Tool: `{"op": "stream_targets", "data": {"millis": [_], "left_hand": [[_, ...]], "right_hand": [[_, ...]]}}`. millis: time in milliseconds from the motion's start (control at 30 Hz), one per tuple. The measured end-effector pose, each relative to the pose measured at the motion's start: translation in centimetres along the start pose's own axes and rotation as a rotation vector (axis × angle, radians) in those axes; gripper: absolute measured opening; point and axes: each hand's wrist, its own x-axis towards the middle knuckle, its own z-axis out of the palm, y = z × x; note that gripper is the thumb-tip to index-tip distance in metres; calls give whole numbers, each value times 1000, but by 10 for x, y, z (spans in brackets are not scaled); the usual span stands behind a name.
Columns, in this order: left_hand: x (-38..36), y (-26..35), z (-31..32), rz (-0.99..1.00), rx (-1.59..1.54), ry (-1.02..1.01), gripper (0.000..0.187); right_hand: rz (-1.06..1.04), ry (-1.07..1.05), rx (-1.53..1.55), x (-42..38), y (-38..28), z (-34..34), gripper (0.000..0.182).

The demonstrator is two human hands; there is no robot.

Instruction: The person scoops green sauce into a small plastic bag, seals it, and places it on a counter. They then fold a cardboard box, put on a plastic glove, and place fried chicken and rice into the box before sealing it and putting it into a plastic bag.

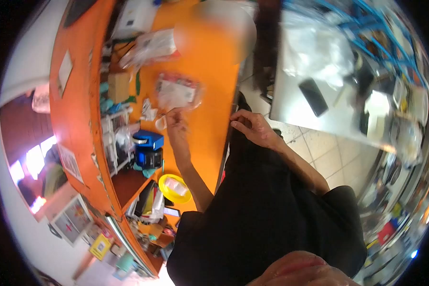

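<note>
Orange table point(209, 136): smooth, flat.
Packet point(177, 91): crinkled clear plastic, white and red within, roughly rectangular; on the table ahead of the left hand, long axis running left to right, right end slightly nearer the person.
Left hand point(178, 127): fingers at the packet's near edge, blurred; grip unclear.
Right hand point(257, 128): fingers bent by the table edge; cannot tell if holding.

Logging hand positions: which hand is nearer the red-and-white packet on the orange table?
Left. The left hand is just beside the packet; the right hand is farther, by the edge of the table.
</note>
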Motion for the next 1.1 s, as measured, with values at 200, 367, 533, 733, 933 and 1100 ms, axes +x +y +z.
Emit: {"op": "stream_targets", "data": {"millis": [200, 367, 533, 733, 933, 1100], "left_hand": [[-114, 43, 169, -261, -366, -790, 40], [-204, 64, 267, -283, -519, -1234, 45], [-260, 77, 358, -181, -327, -1536, 35], [-272, 75, 437, -179, -174, -1439, 22], [-204, 37, 559, 451, 210, -786, 23], [-106, 18, 701, 959, 484, -459, 30]], "right_hand": [[-374, 409, -164, -144, 5, -71, 70], [-205, 614, 77, -288, 25, -118, 68], [-180, 958, 178, -371, 57, -152, 61], [-142, 1014, 212, -392, 93, -220, 35], [48, 1198, 133, -405, 219, -351, 11], [229, 1391, -80, -413, 315, -488, 30]]}}
